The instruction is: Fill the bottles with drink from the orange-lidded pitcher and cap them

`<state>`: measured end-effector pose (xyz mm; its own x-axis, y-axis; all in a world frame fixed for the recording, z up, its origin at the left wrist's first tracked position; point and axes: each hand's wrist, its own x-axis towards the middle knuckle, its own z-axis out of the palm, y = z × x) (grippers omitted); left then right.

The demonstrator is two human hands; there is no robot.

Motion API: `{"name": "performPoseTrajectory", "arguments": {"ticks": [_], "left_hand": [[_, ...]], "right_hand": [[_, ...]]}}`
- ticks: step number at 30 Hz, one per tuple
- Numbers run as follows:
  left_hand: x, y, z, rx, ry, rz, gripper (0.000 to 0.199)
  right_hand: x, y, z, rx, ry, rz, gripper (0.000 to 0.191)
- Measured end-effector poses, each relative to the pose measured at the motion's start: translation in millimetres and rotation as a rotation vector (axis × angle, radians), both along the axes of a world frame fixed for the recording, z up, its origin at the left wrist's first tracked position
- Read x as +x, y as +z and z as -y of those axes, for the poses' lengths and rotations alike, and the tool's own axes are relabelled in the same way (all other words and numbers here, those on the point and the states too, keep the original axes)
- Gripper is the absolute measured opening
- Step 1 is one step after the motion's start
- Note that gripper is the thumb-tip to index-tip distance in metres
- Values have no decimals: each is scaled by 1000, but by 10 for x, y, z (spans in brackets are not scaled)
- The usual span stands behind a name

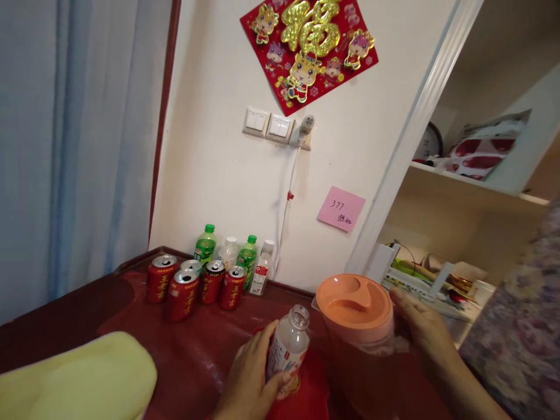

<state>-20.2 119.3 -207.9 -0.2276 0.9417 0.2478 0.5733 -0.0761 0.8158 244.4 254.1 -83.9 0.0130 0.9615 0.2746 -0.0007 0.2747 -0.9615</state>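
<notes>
My left hand (254, 373) is wrapped round a clear plastic bottle (291, 344) with a printed label and no cap, held upright over a red tray (312, 379). To its right, my right hand (415, 321) grips the handle side of a clear pitcher (367, 361) with an orange lid (354, 303). The pitcher stands close beside the bottle, and the two do not touch. Its handle is mostly hidden by my fingers, and its lower part looks dark.
Several opened red cans (184, 294) stand at the back left, before green-capped bottles (247, 256) and white-capped ones (261, 271). A yellow cloth-like item (87, 379) lies front left. Shelves (472, 186) and floral fabric (520, 326) are at the right.
</notes>
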Motion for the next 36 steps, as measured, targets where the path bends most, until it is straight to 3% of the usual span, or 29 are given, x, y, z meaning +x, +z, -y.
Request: {"name": "performPoseTrajectory", "arguments": {"ticks": [10,23,36], "left_hand": [[5,7,18,-9,-11,-9,76],[24,129,62,-29,-18,6,73],[29,90,44,-1,-16,25,73]], "right_hand": [[-14,9,-8,7,30,1,41],[-30,128,12,81,49,141,46],[-18,95,-54,32,54,137,49]]}}
